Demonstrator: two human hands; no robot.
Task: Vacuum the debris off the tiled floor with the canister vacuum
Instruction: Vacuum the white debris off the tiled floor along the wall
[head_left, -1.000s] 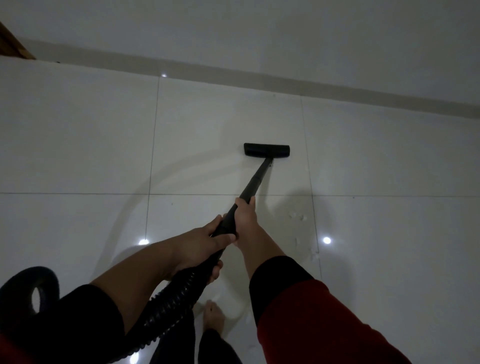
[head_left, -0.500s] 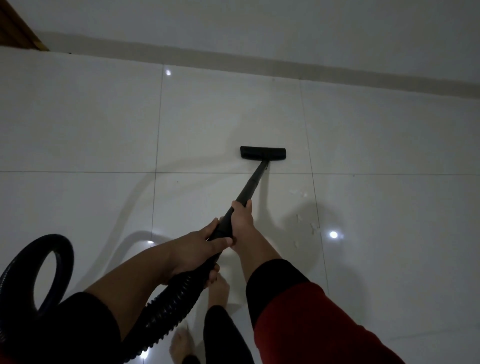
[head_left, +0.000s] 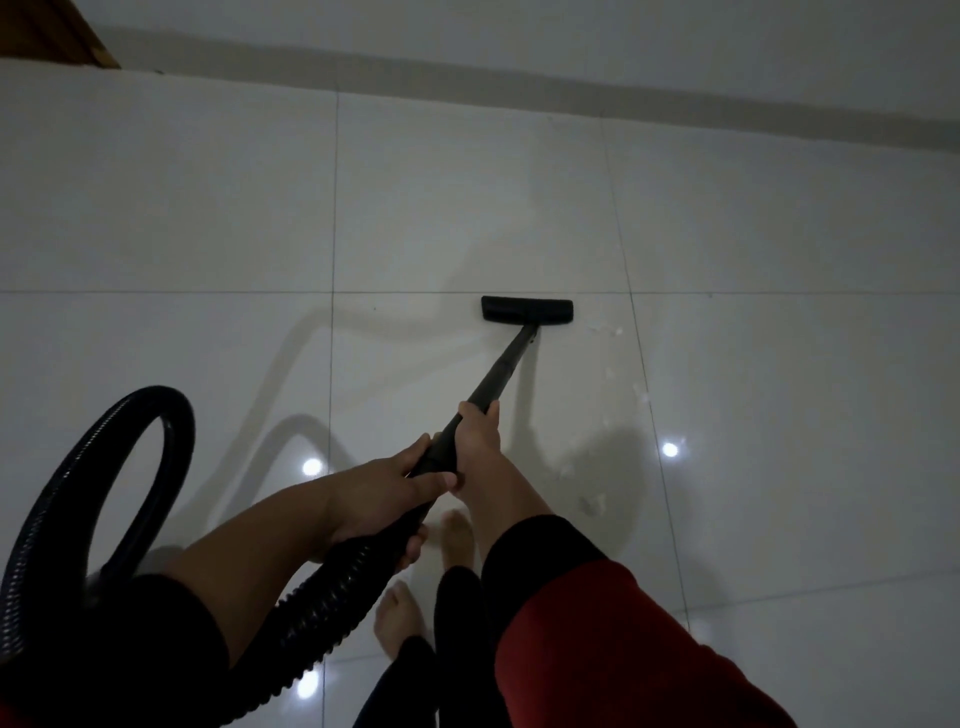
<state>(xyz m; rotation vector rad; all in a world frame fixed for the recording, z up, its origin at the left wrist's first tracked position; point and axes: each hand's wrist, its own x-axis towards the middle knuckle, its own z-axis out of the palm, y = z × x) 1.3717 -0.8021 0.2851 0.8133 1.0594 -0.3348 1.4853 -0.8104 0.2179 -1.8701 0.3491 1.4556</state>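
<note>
Head view: both hands grip the black vacuum wand. Right hand is farther along it, fingers wrapped fully around the tube. Left hand is nearer, fingers curled closed where the wand joins the ribbed hose, which loops at near left. Floor nozzle sits flat on the tiled floor, just near of a grout line. Pale debris lies scattered right of the nozzle and wand.
</note>
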